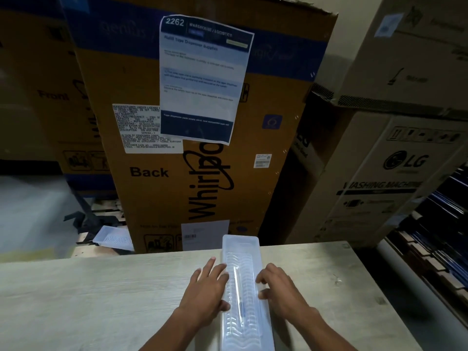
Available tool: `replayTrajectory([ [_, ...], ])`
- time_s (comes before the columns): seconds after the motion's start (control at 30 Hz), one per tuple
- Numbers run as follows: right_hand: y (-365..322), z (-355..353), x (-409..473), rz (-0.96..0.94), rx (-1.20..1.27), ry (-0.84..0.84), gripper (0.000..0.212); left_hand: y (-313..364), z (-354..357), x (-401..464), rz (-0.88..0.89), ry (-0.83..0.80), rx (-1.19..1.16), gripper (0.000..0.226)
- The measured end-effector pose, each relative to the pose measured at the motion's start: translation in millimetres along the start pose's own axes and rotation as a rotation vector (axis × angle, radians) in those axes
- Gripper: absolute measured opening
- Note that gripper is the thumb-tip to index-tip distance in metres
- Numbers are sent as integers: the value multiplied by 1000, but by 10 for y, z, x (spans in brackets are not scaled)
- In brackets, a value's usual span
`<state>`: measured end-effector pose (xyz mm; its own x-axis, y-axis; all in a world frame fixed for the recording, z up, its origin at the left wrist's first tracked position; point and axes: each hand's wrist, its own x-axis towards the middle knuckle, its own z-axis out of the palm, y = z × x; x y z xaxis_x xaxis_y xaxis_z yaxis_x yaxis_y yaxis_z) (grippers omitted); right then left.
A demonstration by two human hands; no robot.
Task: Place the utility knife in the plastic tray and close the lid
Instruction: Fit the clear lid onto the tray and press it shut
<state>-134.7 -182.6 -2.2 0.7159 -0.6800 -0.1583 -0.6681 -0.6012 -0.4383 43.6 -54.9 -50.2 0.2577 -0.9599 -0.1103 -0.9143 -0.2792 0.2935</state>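
Observation:
A long translucent plastic tray [243, 249] lies lengthwise on the pale wooden table [101, 300], running from the far edge toward me. Its clear ribbed lid sits on top. Through the lid I make out a slim utility knife [239, 292] lying along the tray's middle. My left hand [207, 292] rests flat against the tray's left side, fingers spread on the lid's edge. My right hand [278, 290] presses on the right side, fingertips curled onto the lid. Both hands hold the tray between them.
A tall Whirlpool carton [202, 148] with a taped instruction sheet [202, 77] stands just behind the table. LG washing machine boxes [395, 178] are stacked at the right. Another translucent plastic piece [114, 238] lies on the floor at the left, beyond the table's far edge.

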Motion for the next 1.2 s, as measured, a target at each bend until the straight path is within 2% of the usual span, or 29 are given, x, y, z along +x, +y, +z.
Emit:
replayTrajectory([
  [0.07, 17, -26, 101, 53, 28, -52, 55, -9, -16, 24, 15, 40, 22, 61],
  [0.13, 67, -36, 211, 90, -56, -125, 80, -1, -12, 58, 9, 86, 13, 50],
  [0.23, 123, -31, 382, 87, -161, -249, 105, 18, -5, 115, -9, 86, -4, 51],
  [0.37, 179, -59, 511, 107, -210, -344, 121, -30, 17, 173, -2, 33, -25, 53],
  [0.5, 179, -49, 551, 128, -224, -383, 126, -50, 23, 221, 1, -25, -47, 56],
  [0.67, 175, -83, 565, 105, -249, -398, 123, -40, -29, 223, -25, -78, -46, 56],
  [0.87, 102, -56, 496, 91, -260, -333, 113, -6, -114, 161, -15, -72, -23, 53],
  [0.97, 66, -28, 368, 65, -249, -249, 98, 25, -90, 74, -30, -8, -44, 51],
  [1.2, 27, 80, -6, 17, -130, -9, 48, 204, -10, -189, 23, 204, -55, 29],
])
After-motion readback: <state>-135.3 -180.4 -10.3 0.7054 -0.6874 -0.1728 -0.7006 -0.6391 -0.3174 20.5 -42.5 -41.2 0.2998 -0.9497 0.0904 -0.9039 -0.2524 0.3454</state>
